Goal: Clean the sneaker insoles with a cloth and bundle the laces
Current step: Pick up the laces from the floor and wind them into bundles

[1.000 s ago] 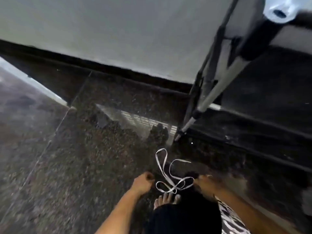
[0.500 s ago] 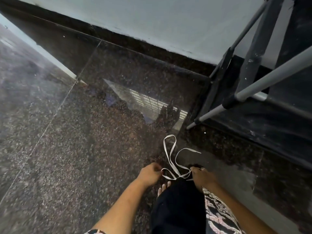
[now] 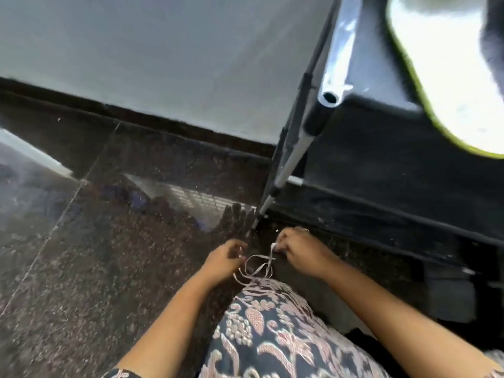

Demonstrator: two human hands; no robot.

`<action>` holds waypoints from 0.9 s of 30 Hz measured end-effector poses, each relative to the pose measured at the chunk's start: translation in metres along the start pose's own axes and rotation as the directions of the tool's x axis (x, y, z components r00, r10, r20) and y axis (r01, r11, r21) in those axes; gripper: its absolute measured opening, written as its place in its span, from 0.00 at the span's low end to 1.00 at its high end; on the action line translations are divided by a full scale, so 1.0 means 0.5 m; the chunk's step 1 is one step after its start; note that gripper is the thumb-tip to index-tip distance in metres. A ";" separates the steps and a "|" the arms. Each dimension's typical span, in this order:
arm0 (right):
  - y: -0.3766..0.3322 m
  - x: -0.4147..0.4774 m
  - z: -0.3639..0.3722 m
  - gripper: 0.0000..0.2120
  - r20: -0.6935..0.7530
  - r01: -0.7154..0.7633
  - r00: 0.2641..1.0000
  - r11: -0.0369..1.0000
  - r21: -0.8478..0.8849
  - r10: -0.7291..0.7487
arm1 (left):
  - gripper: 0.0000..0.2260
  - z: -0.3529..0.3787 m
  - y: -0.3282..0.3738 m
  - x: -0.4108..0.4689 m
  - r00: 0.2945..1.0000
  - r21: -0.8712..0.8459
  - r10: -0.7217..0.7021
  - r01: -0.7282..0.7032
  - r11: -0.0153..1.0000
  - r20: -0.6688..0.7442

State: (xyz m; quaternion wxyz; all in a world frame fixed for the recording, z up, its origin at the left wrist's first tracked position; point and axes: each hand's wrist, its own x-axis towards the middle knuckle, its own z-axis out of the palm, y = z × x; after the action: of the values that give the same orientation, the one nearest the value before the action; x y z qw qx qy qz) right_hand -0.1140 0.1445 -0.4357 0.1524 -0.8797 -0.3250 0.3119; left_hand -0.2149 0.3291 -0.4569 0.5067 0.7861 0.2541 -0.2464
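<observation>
Just beyond lace [image 3: 261, 257], rack leg [image 3: 286, 170].

- Dim, soft daylight; the wall [image 3: 163, 64] left of the grey pole [image 3: 289, 163] is evenly lit, without hard shadows
- Just left of the pole's foot, a pale grid-like glare lies on the polished floor [image 3: 81, 268]
- Right of the pole, deep shade; the white pad [image 3: 441, 66] above is overexposed and unfocused
- Below the pole's foot, the lace [image 3: 256, 266] is smeared by motion blur; lines bow at the edges

White lace [image 3: 256, 264] — speckled brown floor [image 3: 90, 268] — floral navy-pink fabric [image 3: 272, 331].
</observation>
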 end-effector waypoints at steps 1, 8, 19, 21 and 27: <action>-0.024 -0.004 -0.038 0.13 -0.040 0.009 0.999 0.999 0.045 -0.007 | 0.17 -0.017 0.041 -0.006 0.997 -0.022 0.080 -0.080 0.997 -0.001; -0.161 -0.181 -0.257 0.15 -0.331 0.112 0.939 0.993 0.048 -0.090 | 0.22 -0.053 0.320 -0.146 0.892 -0.020 0.439 -0.439 0.898 0.112; -0.159 -0.508 -0.309 0.19 -0.839 0.207 0.530 0.940 0.271 0.125 | 0.18 0.028 0.540 -0.398 0.753 0.006 0.586 -0.615 0.788 0.299; -0.144 -0.533 -0.306 0.20 -0.828 0.289 0.538 0.888 0.358 0.158 | 0.18 0.061 0.553 -0.401 0.713 0.075 0.612 -0.670 0.739 0.343; -0.101 -0.551 -0.334 0.18 -0.688 0.352 0.678 0.707 0.614 0.260 | 0.09 0.141 0.515 -0.363 0.613 0.342 0.761 -0.775 0.531 0.209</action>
State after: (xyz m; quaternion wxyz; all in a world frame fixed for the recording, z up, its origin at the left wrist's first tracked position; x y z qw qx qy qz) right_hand -0.1933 -0.0127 -0.1613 0.6016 -0.7900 -0.1146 0.0274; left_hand -0.1930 0.1451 -0.1928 0.3951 0.8985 -0.1821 -0.0582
